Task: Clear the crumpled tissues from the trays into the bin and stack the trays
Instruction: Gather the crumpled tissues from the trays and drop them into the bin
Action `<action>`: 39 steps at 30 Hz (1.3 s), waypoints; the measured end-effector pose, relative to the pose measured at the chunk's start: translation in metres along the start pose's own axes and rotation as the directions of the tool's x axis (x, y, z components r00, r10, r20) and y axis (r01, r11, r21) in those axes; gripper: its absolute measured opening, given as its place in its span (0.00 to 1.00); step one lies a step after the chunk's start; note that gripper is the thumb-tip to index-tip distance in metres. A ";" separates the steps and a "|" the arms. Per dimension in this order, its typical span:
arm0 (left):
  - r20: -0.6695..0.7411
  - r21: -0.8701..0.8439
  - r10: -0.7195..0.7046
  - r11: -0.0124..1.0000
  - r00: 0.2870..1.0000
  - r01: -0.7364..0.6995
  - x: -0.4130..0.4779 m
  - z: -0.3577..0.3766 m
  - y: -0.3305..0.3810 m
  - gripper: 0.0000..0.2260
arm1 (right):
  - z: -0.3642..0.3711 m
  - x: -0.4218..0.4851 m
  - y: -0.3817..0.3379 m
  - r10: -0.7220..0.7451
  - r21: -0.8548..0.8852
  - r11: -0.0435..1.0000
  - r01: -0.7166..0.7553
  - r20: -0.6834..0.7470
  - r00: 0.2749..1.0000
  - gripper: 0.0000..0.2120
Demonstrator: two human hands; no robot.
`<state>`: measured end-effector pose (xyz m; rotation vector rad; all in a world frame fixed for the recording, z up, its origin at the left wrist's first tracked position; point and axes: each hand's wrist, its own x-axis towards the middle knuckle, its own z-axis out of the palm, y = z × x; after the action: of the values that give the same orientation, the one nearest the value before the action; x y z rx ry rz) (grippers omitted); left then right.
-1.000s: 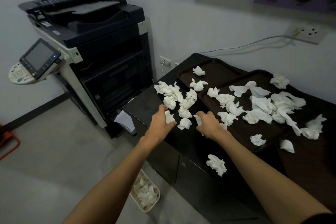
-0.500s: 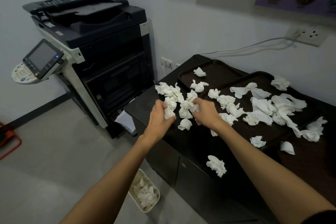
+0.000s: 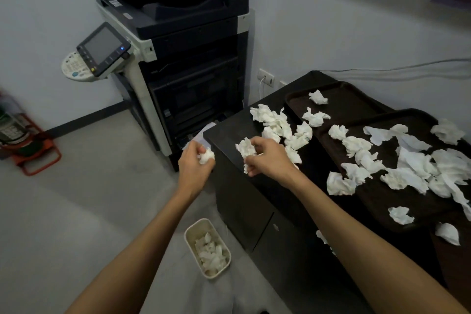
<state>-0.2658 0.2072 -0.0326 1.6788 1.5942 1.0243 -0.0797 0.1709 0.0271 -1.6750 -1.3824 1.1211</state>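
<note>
1. Two handfuls are on their way: my left hand (image 3: 195,163) is closed round a crumpled tissue (image 3: 206,156) out past the cabinet's edge, over the floor, and my right hand (image 3: 269,158) has its fingers pinched on another wad (image 3: 246,148) above the front corner of the cabinet top (image 3: 224,135).
2. Some of the job is done, I judge — the bin (image 3: 207,247) on the floor below my left forearm already holds a layer of white tissues, though it is far from full.
3. Most of it is left. A loose heap (image 3: 275,121) lies on the bare cabinet top just beyond my right hand, the far tray (image 3: 344,102) has two tissues on it, and the near tray (image 3: 382,196) is thick with them.
4. Neither tray is cleared, so stacking has not begun; the near tray's corner seems to overlap the far one, but I cannot be sure.
5. Hard to make out: my right forearm covers part of the cabinet front, with a scrap of white (image 3: 321,236) peeping beside it — on the cabinet top, I think.
6. The near tray runs out of view on the right, so how many tissues lie beyond the edge I cannot say.
</note>
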 end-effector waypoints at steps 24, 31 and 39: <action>0.112 0.187 -0.569 0.817 0.814 0.545 -0.060 0.136 -0.383 0.13 | 0.277 0.104 0.331 0.312 -0.342 0.917 -0.206 0.289 0.905 0.22; 0.226 0.317 -0.602 0.789 0.766 0.526 -0.078 0.201 -0.490 0.15 | 0.342 0.141 0.453 0.365 -0.462 0.868 -0.182 0.346 0.864 0.16; 0.263 0.326 -0.621 0.777 0.738 0.538 -0.084 0.253 -0.544 0.17 | 0.380 0.162 0.525 0.366 -0.501 0.853 -0.145 0.377 0.851 0.19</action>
<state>-0.3369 0.1982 -0.6340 1.2478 1.8516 0.1978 -0.2137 0.2169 -0.6261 -2.0692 -1.8718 1.5135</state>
